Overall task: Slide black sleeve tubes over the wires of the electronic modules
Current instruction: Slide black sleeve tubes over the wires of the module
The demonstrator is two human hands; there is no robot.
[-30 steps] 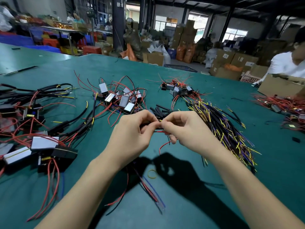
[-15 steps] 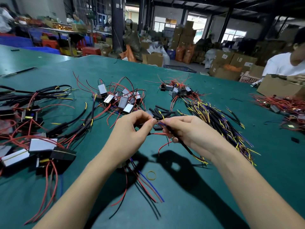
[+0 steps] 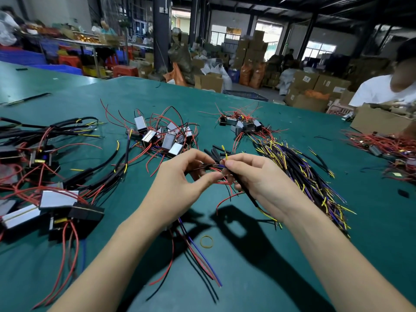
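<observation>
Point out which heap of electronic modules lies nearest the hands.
The heap of silver box-shaped modules with red wires, just beyond the left hand; the other heaps lie farther off.

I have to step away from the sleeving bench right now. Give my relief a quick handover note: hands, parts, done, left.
Left hand pinches a thin bunch of red and black wires.
Right hand grips a black sleeve tube, a yellow wire tip sticking out above its fingers.
Spare short black tubes lie just beyond the hands; silver box modules wait behind.
Sleeved harnesses lie far left.
Left: push this tube home, then work through the module pile.
</observation>
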